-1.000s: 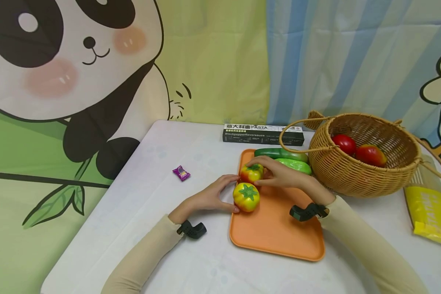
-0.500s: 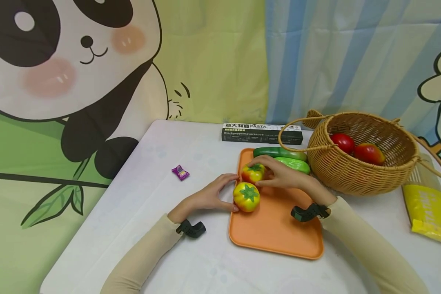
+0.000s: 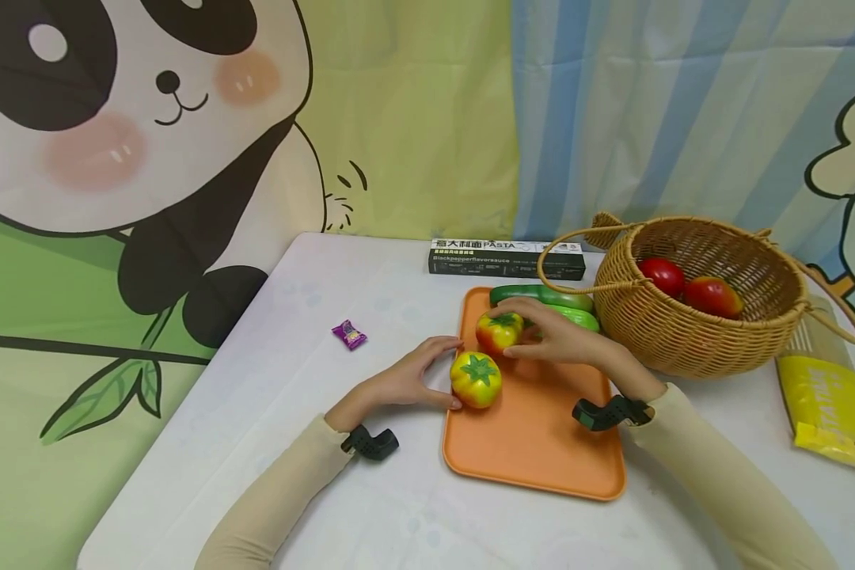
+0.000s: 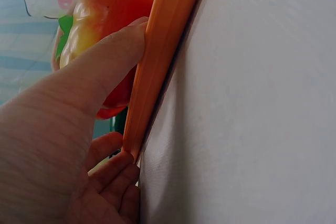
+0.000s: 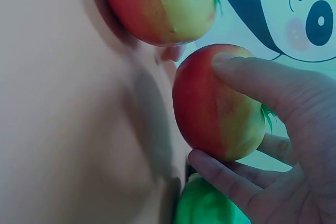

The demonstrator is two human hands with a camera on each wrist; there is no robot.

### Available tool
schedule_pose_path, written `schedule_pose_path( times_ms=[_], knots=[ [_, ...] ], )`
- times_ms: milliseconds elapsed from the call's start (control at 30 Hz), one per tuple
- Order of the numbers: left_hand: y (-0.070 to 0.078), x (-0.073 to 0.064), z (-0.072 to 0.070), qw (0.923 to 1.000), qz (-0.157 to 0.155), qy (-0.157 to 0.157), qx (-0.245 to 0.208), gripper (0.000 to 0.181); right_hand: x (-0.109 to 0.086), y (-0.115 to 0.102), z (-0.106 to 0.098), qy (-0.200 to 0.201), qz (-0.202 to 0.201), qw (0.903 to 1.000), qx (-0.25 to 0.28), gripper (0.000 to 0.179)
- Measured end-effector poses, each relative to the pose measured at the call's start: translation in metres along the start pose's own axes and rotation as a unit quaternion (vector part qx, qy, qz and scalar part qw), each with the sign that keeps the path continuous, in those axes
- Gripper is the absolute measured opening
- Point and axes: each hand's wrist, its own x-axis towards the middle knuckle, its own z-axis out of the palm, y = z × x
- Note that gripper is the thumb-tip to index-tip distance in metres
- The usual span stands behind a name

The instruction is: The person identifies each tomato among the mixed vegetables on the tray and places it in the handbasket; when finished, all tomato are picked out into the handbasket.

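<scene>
My right hand (image 3: 552,332) pinches a red-and-yellow tomato (image 3: 497,339) with a green star-shaped top, over the far left part of the orange tray (image 3: 541,443). In the right wrist view this tomato (image 5: 218,103) sits between thumb and fingers, slightly above the tray, with a shadow beside it. A second tomato (image 3: 475,381) rests on the tray near its left edge. My left hand (image 3: 409,378) lies beside that tomato, fingers spread around it. In the left wrist view, thumb and fingertips touch the tray's rim (image 4: 152,72); contact with the tomato (image 4: 113,11) is unclear.
Dark green (image 3: 534,296) and light green cucumber-like vegetables (image 3: 577,317) lie at the tray's far end. A wicker basket (image 3: 698,348) with two red fruits stands right. A pasta box (image 3: 506,261) lies behind, a purple candy (image 3: 349,334) left, a yellow packet (image 3: 826,396) far right.
My right hand has moved slightly to the right with the tomato, widening the gap from the tray's left edge. The left hand and second tomato stay almost still.
</scene>
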Motion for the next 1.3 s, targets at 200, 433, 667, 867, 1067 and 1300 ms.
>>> schedule_pose_path(
  times_ms=[200, 433, 667, 867, 1067, 1300],
  knots=[
    [-0.002, 0.001, 0.000, 1.0000, 0.002, 0.004, 0.002, 0.091, -0.004, -0.006, -0.007, 0.008, -0.001, 1.0000, -0.003, 0.055],
    [-0.002, 0.001, 0.001, 1.0000, 0.004, 0.004, 0.003, 0.092, -0.009, -0.012, -0.013, 0.036, -0.008, 0.9993, -0.010, 0.058],
    [-0.001, 0.000, 0.001, 1.0000, 0.005, 0.003, 0.004, 0.090, -0.017, -0.019, -0.019, 0.056, -0.010, 0.9983, -0.013, 0.057],
    [-0.001, 0.000, 0.001, 1.0000, 0.000, 0.002, 0.005, 0.091, -0.023, -0.022, -0.027, 0.085, -0.031, 0.9948, -0.047, 0.059],
    [-0.001, 0.000, 0.000, 1.0000, 0.001, -0.001, 0.003, 0.091, -0.031, -0.027, -0.036, 0.114, -0.040, 0.9907, -0.064, 0.063],
    [-0.002, 0.000, 0.001, 1.0000, 0.004, 0.004, 0.003, 0.091, -0.041, -0.038, -0.048, 0.143, -0.006, 0.9888, -0.043, 0.066]
  ],
)
